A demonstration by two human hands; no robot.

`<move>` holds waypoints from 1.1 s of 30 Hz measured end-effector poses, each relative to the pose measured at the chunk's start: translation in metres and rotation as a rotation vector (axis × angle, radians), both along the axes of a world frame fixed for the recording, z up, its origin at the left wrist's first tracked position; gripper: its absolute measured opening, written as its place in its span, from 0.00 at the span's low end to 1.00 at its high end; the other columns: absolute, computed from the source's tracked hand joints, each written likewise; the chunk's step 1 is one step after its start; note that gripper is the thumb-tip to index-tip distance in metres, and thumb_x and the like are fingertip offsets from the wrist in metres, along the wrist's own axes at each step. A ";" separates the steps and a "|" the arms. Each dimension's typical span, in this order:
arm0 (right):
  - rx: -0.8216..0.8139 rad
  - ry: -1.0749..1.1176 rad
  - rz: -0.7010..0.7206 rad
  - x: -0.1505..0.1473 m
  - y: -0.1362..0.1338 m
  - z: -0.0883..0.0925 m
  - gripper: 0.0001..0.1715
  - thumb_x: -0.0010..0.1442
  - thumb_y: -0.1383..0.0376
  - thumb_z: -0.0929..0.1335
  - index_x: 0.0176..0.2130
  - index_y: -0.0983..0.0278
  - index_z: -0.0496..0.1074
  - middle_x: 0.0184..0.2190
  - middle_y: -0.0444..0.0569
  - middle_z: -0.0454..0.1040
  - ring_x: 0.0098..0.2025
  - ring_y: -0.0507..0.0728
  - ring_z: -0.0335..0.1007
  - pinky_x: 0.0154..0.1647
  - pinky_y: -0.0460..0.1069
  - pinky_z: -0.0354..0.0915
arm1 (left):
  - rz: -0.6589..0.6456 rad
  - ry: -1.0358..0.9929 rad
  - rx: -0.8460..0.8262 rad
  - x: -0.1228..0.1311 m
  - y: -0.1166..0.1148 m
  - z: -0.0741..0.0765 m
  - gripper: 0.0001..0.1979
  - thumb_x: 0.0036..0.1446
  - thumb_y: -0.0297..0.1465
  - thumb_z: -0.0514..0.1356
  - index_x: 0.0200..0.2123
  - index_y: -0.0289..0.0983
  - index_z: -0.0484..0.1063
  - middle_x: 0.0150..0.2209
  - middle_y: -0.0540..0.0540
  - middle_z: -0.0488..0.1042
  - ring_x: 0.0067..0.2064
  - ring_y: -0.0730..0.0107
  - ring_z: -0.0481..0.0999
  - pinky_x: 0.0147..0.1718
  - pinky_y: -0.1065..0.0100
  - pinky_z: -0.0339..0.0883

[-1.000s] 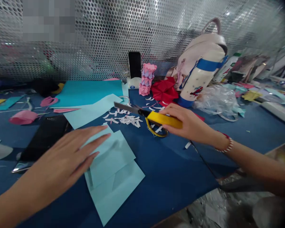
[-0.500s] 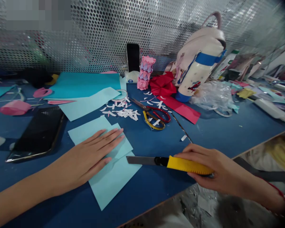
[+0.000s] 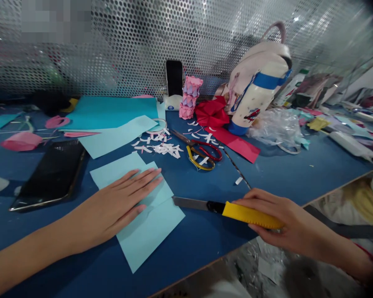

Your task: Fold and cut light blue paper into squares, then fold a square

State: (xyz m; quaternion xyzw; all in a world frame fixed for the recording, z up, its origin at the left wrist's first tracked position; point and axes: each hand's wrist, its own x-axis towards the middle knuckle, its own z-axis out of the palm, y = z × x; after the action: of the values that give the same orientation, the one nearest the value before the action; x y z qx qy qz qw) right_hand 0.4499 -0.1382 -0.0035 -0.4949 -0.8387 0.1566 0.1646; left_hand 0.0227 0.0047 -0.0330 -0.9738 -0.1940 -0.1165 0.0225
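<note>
My left hand (image 3: 118,203) lies flat, fingers stretched out, on a folded light blue paper sheet (image 3: 149,225) on the blue table (image 3: 276,169). My right hand (image 3: 279,219) is closed round the yellow handle of a utility knife (image 3: 233,209). The knife's long grey blade is extended and points left, its tip just at the right edge of the paper. Beyond the knife lie scissors (image 3: 200,153) with red and yellow handles among small white paper scraps (image 3: 161,147).
A black phone (image 3: 51,174) lies at the left. Further back are teal paper sheets (image 3: 112,111), a pink folded tower (image 3: 188,97), red paper (image 3: 224,126), a white and blue bottle (image 3: 256,97) against a bag, and crumpled plastic (image 3: 276,126). The table edge runs diagonally at lower right.
My right hand carried the knife from above the scissors down to the near table edge beside the paper. My left hand settled flat on the paper and has stayed there.
</note>
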 end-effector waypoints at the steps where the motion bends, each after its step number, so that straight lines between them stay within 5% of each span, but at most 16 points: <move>1: 0.000 0.005 0.000 0.000 0.000 0.000 0.25 0.74 0.67 0.67 0.66 0.55 0.75 0.51 0.50 0.81 0.41 0.54 0.84 0.41 0.46 0.79 | -0.001 -0.003 0.000 0.000 0.000 0.000 0.32 0.85 0.38 0.46 0.85 0.45 0.42 0.85 0.57 0.49 0.84 0.75 0.47 0.80 0.73 0.29; 17: -0.013 0.003 -0.014 0.002 -0.001 -0.001 0.25 0.74 0.65 0.68 0.66 0.54 0.75 0.51 0.52 0.81 0.43 0.57 0.85 0.42 0.49 0.80 | 0.016 -0.019 -0.069 -0.003 0.000 -0.003 0.33 0.84 0.37 0.46 0.85 0.50 0.40 0.84 0.57 0.51 0.84 0.71 0.51 0.81 0.69 0.31; 24: -0.012 0.008 -0.006 0.002 -0.003 0.000 0.24 0.73 0.65 0.68 0.66 0.55 0.76 0.51 0.52 0.81 0.43 0.57 0.85 0.43 0.49 0.81 | 0.027 -0.014 -0.128 -0.002 0.001 -0.004 0.34 0.84 0.37 0.47 0.85 0.53 0.38 0.84 0.57 0.50 0.83 0.65 0.54 0.83 0.62 0.40; 33: -0.013 -0.010 -0.017 0.001 -0.002 0.002 0.24 0.73 0.65 0.68 0.65 0.55 0.76 0.51 0.52 0.82 0.42 0.57 0.86 0.41 0.49 0.80 | 0.025 -0.010 -0.129 -0.004 0.000 -0.004 0.34 0.84 0.37 0.47 0.85 0.54 0.38 0.84 0.58 0.50 0.84 0.68 0.52 0.83 0.66 0.34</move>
State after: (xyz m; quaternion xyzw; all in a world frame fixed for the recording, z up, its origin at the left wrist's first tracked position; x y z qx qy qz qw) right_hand 0.4510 -0.1405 -0.0013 -0.5038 -0.8343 0.1580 0.1584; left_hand 0.0185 0.0045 -0.0366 -0.9701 -0.2135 -0.1083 -0.0398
